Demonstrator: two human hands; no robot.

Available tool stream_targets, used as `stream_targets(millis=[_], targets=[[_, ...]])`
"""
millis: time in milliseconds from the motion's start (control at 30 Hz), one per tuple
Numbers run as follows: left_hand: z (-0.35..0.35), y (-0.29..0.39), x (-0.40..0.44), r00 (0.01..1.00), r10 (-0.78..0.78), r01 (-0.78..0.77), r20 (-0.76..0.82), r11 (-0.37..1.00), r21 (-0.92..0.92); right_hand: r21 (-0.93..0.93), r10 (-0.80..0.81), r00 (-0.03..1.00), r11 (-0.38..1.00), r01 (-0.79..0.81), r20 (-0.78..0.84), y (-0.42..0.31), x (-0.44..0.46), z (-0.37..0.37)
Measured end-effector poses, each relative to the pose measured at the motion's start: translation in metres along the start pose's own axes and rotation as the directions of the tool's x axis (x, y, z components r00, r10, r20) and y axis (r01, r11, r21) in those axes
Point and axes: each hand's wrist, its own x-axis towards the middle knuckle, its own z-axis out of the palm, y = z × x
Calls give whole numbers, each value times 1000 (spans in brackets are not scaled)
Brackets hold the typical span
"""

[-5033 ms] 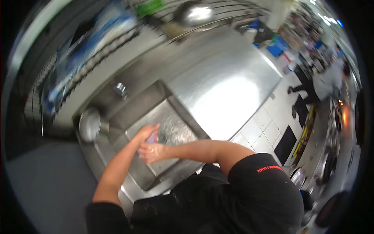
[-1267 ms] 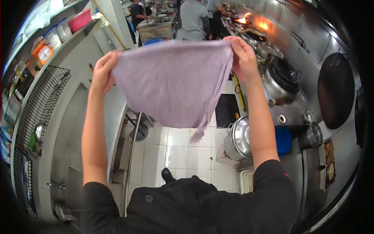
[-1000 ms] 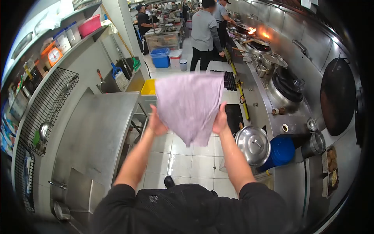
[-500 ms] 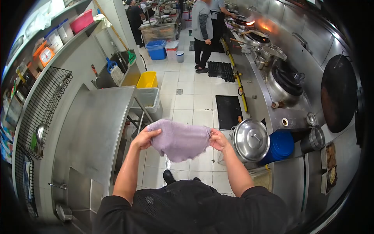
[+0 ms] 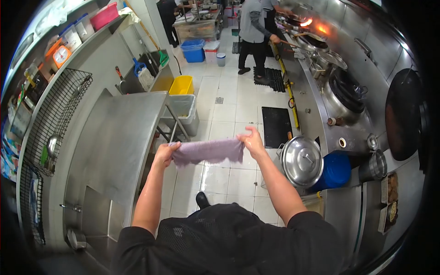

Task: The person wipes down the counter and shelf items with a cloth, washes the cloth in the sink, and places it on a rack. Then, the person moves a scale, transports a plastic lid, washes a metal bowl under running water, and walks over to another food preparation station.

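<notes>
A purple-grey cloth (image 5: pixel 208 152) is stretched level between my two hands above the tiled floor, folded into a narrow band with a ragged lower edge. At its left end, my left hand (image 5: pixel 165 155) is closed on the cloth. My right hand (image 5: pixel 253 144) pinches the upper right corner, one finger raised off it. Both forearms reach forward, and nothing else is in either hand.
To the left stands a steel table (image 5: pixel 123 119) with a sink (image 5: pixel 94 208). A lidded steel pot (image 5: pixel 301 161) and a blue tub (image 5: pixel 336 172) are at the right. Ahead are a grey bin (image 5: pixel 185 114), a black mat (image 5: pixel 277 126) and a co-worker (image 5: pixel 252 34) by the flaming stove.
The cloth has gone from a wide hanging sheet to a narrow folded band. My right hand has risen slightly. The co-worker has turned and reached toward the stove.
</notes>
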Motion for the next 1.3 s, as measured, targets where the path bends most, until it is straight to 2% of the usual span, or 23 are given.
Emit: stream_targets(millis=[33,67,133,200,233,367,433,467,567,600,667,800,833,867,900,933,967,1000,1033,1067,1133,1233,1300], targets=[[-1,-2,2,998,30,-29,-52,1000,9,-29,6,1000,1000,-6,1,2,7,3],[-11,-15,20,971,157,-148,-179,987,63,30,-4,998,1000,2,63,-14,6,6],[13,36,-25,957,222,-205,-185,973,109,113,-134,977,987,116,168,-42,12,8],[4,66,-24,926,369,-321,-78,879,353,128,-189,957,978,164,222,-76,24,9],[-4,74,-12,890,456,-450,12,874,184,115,-257,935,965,235,245,-93,31,7],[-1,165,-40,823,566,-561,49,796,226,231,-411,871,906,356,268,-170,55,7],[5,204,-62,648,753,-698,116,525,487,213,-513,793,858,467,328,-213,52,7],[8,220,-72,639,761,-703,113,518,487,215,-522,787,853,476,329,-233,48,6],[19,259,-103,579,800,-670,156,357,651,-71,-686,649,667,741,329,-272,56,5],[20,269,-108,572,805,-674,156,353,649,-72,-691,643,661,747,329,-283,54,5],[22,284,-116,556,818,-560,143,242,793,-355,-782,545,439,825,301,-303,51,2],[22,296,-138,462,856,-561,232,79,824,-415,-715,615,475,776,331,-325,37,-6],[19,296,-140,457,860,-561,229,78,824,-419,-639,705,575,703,307,-331,30,-9],[13,297,-143,423,864,-644,274,74,762,-416,-645,698,568,710,311,-329,29,-13],[9,297,-146,385,868,-719,315,68,692,-347,-744,602,505,790,288,-325,30,-18],[8,294,-144,380,873,-716,307,67,695,-278,-828,497,430,859,258,-320,33,-23],[7,288,-136,429,836,-875,343,289,389,-159,-887,347,312,937,305,-314,37,-26],[11,280,-132,453,797,-875,399,484,27,-151,-887,342,309,939,312,-305,40,-24],[20,267,-128,493,782,-805,382,576,-141,141,-808,469,543,828,357,-291,43,-21],[15,249,-111,596,720,-691,356,685,-230,396,-704,558,710,583,439,-274,46,-21],[26,214,-96,708,636,-587,307,772,-245,389,-504,672,860,332,542,-235,50,-23],[40,163,-80,815,489,-341,309,837,-427,174,-323,806,947,272,496,-176,59,-25],[47,126,-64,882,393,-257,259,864,-433,167,-282,839,959,230,465,-140,62,-19]])
